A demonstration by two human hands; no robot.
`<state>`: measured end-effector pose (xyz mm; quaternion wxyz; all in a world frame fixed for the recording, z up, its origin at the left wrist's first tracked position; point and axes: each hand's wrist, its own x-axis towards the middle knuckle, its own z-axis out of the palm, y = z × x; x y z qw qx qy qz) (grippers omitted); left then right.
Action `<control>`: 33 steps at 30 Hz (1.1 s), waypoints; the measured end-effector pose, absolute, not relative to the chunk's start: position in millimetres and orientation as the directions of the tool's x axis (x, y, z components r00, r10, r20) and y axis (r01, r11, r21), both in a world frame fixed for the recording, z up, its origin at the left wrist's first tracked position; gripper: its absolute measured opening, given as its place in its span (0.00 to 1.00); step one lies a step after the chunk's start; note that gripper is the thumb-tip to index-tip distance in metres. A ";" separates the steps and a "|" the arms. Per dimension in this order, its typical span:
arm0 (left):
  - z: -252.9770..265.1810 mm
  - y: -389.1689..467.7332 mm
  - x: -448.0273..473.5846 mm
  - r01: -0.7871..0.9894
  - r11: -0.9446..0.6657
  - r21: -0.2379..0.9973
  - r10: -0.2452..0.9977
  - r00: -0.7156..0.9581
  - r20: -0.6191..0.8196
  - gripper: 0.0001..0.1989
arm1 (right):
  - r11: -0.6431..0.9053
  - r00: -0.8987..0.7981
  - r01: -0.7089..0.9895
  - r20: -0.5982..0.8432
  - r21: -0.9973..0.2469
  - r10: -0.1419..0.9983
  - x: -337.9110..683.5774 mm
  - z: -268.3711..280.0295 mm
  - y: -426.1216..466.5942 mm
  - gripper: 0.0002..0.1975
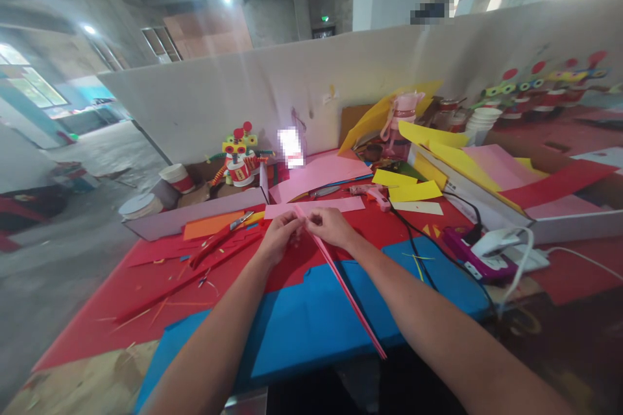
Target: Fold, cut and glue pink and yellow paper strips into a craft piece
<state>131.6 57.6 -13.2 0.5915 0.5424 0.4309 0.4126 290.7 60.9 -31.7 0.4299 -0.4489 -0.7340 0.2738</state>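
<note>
1. watching from far off through the head view, i take the blue sheet (287,331) as my landmark and place the rest from it;
2. the long, thin pink strip (339,275), with red and pale lines along it, slants across above the blue sheet; its far end is past that sheet's far edge, over the red covering (97,318), and its near end reaches the sheet's near edge; whether it touches the sheet i cannot tell;
3. my left hand (281,235) is closed in a pinch at the far end of the strip, from the left; my right hand (331,225) pinches it too, from the right; the fingertips nearly meet, so i cannot tell which bears more of the hold;
4. the relation i judge to matter most is the long axis: from the pinch, the strip runs back toward the body and off to the right, between the forearms; its loose length lies nearer the right forearm;
5. beyond the blue sheet's far edge lie a flat pink paper piece (346,205), just past the hands, and a pink glue gun (377,196), farther right; a purple power strip (494,269) sits by the sheet's right side
</note>
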 end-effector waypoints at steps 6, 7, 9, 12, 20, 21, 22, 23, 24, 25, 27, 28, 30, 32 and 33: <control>-14.6 62.4 128.9 -0.135 0.083 0.987 0.973 0.225 -0.051 0.17 | 0.337 -0.244 0.222 0.283 -0.915 0.928 291.2 -34.2 65.6 0.11; -15.8 63.2 128.9 -0.143 0.075 0.987 0.973 0.226 -0.041 0.17 | 0.304 -0.254 0.158 0.259 -0.940 0.932 291.1 -33.8 65.1 0.11; -17.9 64.5 129.0 -0.149 0.063 0.987 0.970 0.243 -0.025 0.15 | 0.236 -0.299 0.034 0.215 -0.971 0.930 291.3 -31.8 62.6 0.10; -18.2 65.3 128.1 -0.153 0.066 0.986 0.966 0.258 -0.025 0.14 | 0.157 -0.385 -0.053 0.165 -0.986 0.908 293.0 -26.5 56.9 0.12; -4.7 68.6 118.2 -0.335 0.113 0.935 0.988 0.141 -0.068 0.12 | 0.015 -0.373 -0.325 0.143 -0.945 0.917 298.0 -21.3 56.9 0.17; -4.5 68.9 118.5 -0.362 0.103 0.926 0.991 0.117 -0.064 0.13 | 0.044 -0.350 -0.326 0.163 -0.944 0.922 297.1 -22.2 57.6 0.16; -5.0 68.8 119.4 -0.379 0.086 0.922 0.993 0.104 -0.050 0.14 | 0.073 -0.335 -0.311 0.181 -0.948 0.925 295.8 -23.0 58.2 0.16; -6.2 68.4 121.1 -0.385 0.063 0.921 0.994 0.102 -0.026 0.15 | 0.098 -0.321 -0.293 0.194 -0.951 0.927 294.3 -23.7 58.7 0.16; -7.8 67.6 123.2 -0.378 0.035 0.925 0.994 0.109 0.006 0.16 | 0.119 -0.307 -0.275 0.204 -0.954 0.929 292.9 -24.2 59.2 0.17; -9.8 66.5 125.6 -0.356 0.007 0.934 0.992 0.120 0.039 0.17 | 0.138 -0.284 -0.262 0.213 -0.955 0.935 291.6 -24.7 59.9 0.18; -14.1 63.8 130.4 -0.260 -0.050 0.964 0.985 0.147 0.090 0.18 | 0.159 -0.206 -0.267 0.217 -0.951 0.954 290.1 -26.0 62.4 0.18; -16.0 62.5 132.4 -0.193 -0.079 0.978 0.981 0.160 0.111 0.18 | 0.159 -0.163 -0.278 0.209 -0.947 0.964 290.0 -27.0 64.2 0.18; -18.8 60.0 135.5 -0.065 -0.118 0.991 0.970 0.205 0.129 0.17 | 0.145 -0.116 -0.295 0.187 -0.944 0.976 290.8 -29.9 68.4 0.17; -20.2 58.2 137.5 0.016 -0.125 0.992 0.955 0.275 0.116 0.17 | 0.127 -0.134 -0.269 0.167 -0.955 0.977 291.6 -33.0 71.7 0.16; -20.5 57.7 138.1 0.040 -0.129 0.991 0.947 0.301 0.111 0.17 | 0.123 -0.156 -0.239 0.163 -0.963 0.974 291.7 -34.2 72.6 0.16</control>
